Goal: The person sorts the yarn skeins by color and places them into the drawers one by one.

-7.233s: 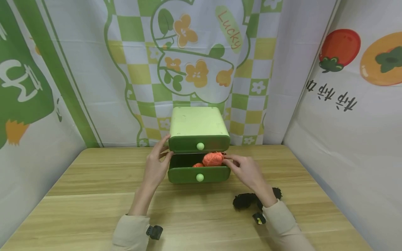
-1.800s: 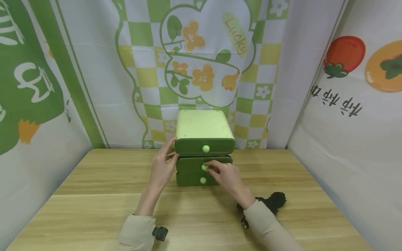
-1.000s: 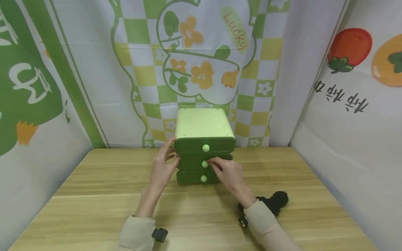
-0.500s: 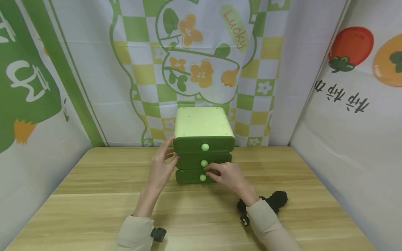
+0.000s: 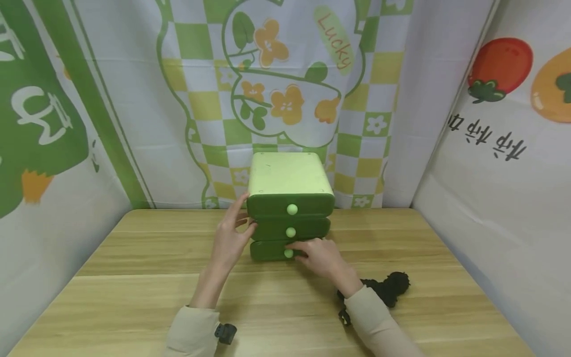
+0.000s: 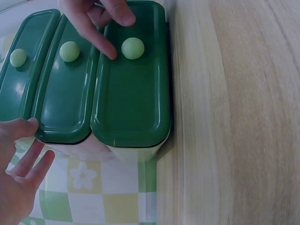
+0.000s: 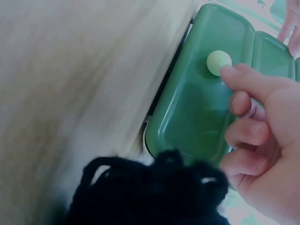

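Note:
A small cabinet (image 5: 290, 173), pale green with three dark green drawers, stands on the wooden table. Its drawer fronts sit stacked and pushed in. My left hand (image 5: 229, 240) rests against the cabinet's left side, its thumb touching the front corner of the middle drawer (image 6: 65, 103). My right hand (image 5: 318, 255) is at the bottom drawer (image 6: 133, 98). Its index finger and thumb are apart around the pale round knob (image 6: 133, 48), not closed on it; the other fingers curl loosely. Black yarn (image 5: 394, 286) lies under my right forearm, partly hidden.
Printed curtains (image 5: 285, 74) hang behind the cabinet and along both sides. A small black device (image 5: 225, 333) is on my left sleeve. The tabletop (image 5: 134, 277) reaches back to the curtain. No orange yarn shows.
The middle drawer, earlier pulled out with orange yarn in it, has been pushed in. My right hand has let go of its knob and moved down to the bottom knob. The left hand stays.

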Tool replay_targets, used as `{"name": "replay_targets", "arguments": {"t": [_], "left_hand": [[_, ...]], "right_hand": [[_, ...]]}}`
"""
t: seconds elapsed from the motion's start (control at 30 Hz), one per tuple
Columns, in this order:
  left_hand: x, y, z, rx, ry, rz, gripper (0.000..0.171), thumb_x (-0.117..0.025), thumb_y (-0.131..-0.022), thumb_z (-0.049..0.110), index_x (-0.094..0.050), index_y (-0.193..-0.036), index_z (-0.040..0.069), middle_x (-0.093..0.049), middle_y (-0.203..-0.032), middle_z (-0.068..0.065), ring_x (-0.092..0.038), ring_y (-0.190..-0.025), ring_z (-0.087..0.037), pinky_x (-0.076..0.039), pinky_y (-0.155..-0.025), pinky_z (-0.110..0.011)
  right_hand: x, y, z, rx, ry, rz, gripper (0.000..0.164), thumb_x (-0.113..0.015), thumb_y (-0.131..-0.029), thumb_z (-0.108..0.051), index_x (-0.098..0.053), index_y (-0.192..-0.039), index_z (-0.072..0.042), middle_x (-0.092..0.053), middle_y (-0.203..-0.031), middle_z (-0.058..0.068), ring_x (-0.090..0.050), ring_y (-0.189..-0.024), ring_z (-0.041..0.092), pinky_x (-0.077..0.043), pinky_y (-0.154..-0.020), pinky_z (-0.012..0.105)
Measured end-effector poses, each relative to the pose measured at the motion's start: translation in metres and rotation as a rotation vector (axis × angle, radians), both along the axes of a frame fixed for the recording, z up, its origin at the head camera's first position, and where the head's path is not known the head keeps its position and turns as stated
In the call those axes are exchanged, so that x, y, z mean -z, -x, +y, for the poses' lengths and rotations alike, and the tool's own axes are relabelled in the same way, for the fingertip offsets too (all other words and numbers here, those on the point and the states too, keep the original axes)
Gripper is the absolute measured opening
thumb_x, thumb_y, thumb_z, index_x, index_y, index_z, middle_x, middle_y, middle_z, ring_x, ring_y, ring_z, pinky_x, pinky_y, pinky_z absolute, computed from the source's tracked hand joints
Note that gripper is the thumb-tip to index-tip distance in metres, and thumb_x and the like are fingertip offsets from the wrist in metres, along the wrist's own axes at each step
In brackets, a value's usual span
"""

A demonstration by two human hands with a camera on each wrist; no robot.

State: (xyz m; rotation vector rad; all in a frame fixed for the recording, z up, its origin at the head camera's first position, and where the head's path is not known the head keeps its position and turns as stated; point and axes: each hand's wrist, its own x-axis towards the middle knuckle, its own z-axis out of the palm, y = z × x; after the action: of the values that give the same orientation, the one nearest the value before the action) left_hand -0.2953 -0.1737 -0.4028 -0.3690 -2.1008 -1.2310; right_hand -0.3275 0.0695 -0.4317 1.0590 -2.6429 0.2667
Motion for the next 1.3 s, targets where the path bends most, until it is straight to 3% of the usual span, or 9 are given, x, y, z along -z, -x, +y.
{"name": "replay_targets", "arguments": {"t": [0.2,0.37,0.6,0.8,1.03,1.3], "left_hand": [[0.000,-0.001,0.001,-0.007,0.007,-0.018,0.081,-0.073,-0.082,-0.011,-0.043,-0.150,0.022,-0.046,-0.153,-0.007,-0.068,-0.105,-0.032,-0.061,-0.093,-0.043],[0.000,-0.001,0.002,-0.001,-0.001,-0.014,0.081,-0.071,-0.082,-0.013,-0.042,-0.150,0.020,-0.045,-0.153,-0.009,-0.068,-0.104,-0.035,-0.061,-0.091,-0.050],[0.001,-0.002,0.002,-0.028,0.044,0.006,0.080,-0.070,-0.084,-0.013,-0.040,-0.151,0.018,-0.045,-0.153,-0.010,-0.069,-0.101,-0.035,-0.063,-0.088,-0.046],[0.000,-0.002,0.002,-0.038,0.060,-0.002,0.080,-0.070,-0.084,-0.012,-0.040,-0.151,0.019,-0.045,-0.153,-0.009,-0.069,-0.102,-0.033,-0.063,-0.089,-0.040],[-0.001,-0.002,0.002,-0.034,0.050,-0.009,0.080,-0.070,-0.084,-0.012,-0.041,-0.151,0.019,-0.045,-0.153,-0.009,-0.070,-0.101,-0.033,-0.063,-0.089,-0.041],[0.002,0.000,0.002,-0.023,0.030,-0.007,0.081,-0.070,-0.083,-0.013,-0.040,-0.151,0.020,-0.044,-0.153,-0.009,-0.070,-0.101,-0.035,-0.062,-0.088,-0.047]], "right_hand": [[0.001,-0.003,-0.002,0.060,0.034,-0.007,0.025,-0.076,-0.087,-0.025,-0.076,-0.110,-0.035,-0.077,-0.101,-0.003,-0.068,-0.076,0.015,-0.051,-0.048,0.030],[0.001,-0.004,-0.006,0.077,0.065,-0.036,0.022,-0.077,-0.086,-0.027,-0.077,-0.107,-0.034,-0.076,-0.104,-0.004,-0.071,-0.087,0.021,-0.056,-0.053,0.036],[-0.001,-0.005,-0.009,0.080,0.088,-0.059,0.014,-0.078,-0.084,-0.033,-0.078,-0.099,-0.033,-0.077,-0.095,-0.008,-0.069,-0.078,0.013,-0.049,-0.050,0.026],[-0.002,-0.009,-0.009,0.070,0.072,-0.029,0.014,-0.078,-0.084,-0.033,-0.078,-0.098,-0.033,-0.076,-0.094,-0.008,-0.069,-0.079,0.015,-0.053,-0.053,0.031],[-0.001,-0.013,-0.010,0.027,0.045,0.045,0.010,-0.078,-0.084,-0.034,-0.078,-0.094,-0.032,-0.076,-0.090,-0.011,-0.071,-0.077,0.013,-0.054,-0.053,0.031],[-0.001,-0.017,-0.010,-0.027,0.045,0.048,0.008,-0.078,-0.085,-0.031,-0.078,-0.092,-0.029,-0.076,-0.087,-0.011,-0.068,-0.070,0.010,-0.044,-0.045,0.020]]}}
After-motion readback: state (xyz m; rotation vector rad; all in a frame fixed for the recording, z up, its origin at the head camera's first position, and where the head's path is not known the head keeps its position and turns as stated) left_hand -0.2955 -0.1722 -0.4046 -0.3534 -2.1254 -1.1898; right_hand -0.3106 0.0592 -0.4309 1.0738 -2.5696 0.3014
